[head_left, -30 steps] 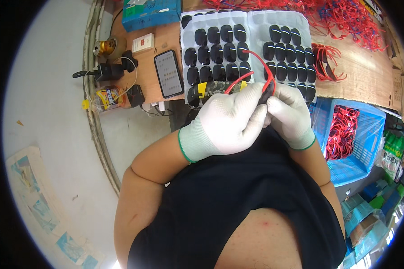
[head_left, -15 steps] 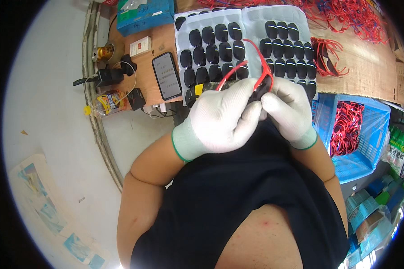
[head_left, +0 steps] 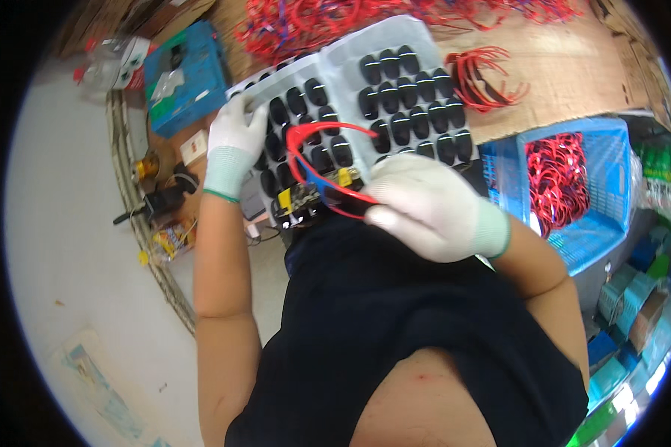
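My right hand [head_left: 429, 208], in a white knit glove, grips a red sunglasses frame [head_left: 298, 141] by one end, thumb below and fingers above. A dark lens [head_left: 347, 202] shows in the frame beside my thumb; one red temple arcs over the sheet behind. My left hand [head_left: 237, 138], gloved too, reaches to the left edge of a pale sheet [head_left: 341, 71] with rows of dark lenses [head_left: 388, 97]. Its thumb and fingers are parted, over the lenses at that edge. Whether the fingertips touch a lens cannot be made out.
A fixture with yellow parts [head_left: 287, 201] stands at the near table edge. Red frames lie heaped [head_left: 298, 30] at the back and bunched [head_left: 484, 82] at the right. A blue crate [head_left: 611, 197] holds more. A blue box [head_left: 194, 104] sits far left.
My left hand has let go of the sunglasses frame and moved left and away to the lens sheet. My right hand keeps the frame, now turned and lower. The whole view has shifted.
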Demonstrator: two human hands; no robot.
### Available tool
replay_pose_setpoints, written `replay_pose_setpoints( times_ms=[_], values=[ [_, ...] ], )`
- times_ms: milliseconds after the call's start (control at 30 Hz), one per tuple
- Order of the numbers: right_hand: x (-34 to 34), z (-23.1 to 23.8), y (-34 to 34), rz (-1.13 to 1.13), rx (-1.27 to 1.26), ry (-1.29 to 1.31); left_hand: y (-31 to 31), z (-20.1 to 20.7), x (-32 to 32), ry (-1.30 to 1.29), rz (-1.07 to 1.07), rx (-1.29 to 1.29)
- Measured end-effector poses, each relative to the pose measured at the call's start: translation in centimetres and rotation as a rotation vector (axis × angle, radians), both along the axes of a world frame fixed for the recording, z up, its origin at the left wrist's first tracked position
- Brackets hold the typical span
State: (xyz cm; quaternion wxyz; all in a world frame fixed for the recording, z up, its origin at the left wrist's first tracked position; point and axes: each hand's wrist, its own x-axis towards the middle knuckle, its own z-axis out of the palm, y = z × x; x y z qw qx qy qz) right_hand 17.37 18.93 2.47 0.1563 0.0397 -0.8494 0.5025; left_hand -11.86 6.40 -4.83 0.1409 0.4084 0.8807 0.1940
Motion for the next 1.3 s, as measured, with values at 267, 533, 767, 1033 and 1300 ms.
replay_pose_setpoints(
  times_ms=[267,533,767,1033,1300],
  values=[
    [0.2,-1.9,-3.4,0.067,-0.644,-0.117,-0.1,-3.6,-2.9,0.129,-0.030,-0.195],
    [1.2,-2.1,-2.4,-0.221,-0.719,-0.112,-1.3,-0.8,-0.8,-0.004,0.091,0.174],
    [0.9,-2.4,-2.8,-0.340,-0.767,-0.140,-3.7,-2.0,-3.6,-0.143,0.213,0.350],
    [-0.7,-0.8,-3.0,-0.266,-0.578,-0.352,-4.5,4.4,8.2,-1.230,0.001,0.619],
    [-0.8,-0.8,-3.1,-0.156,-0.623,-0.411,-4.3,4.1,11.2,-1.776,0.124,0.684]
  ],
)
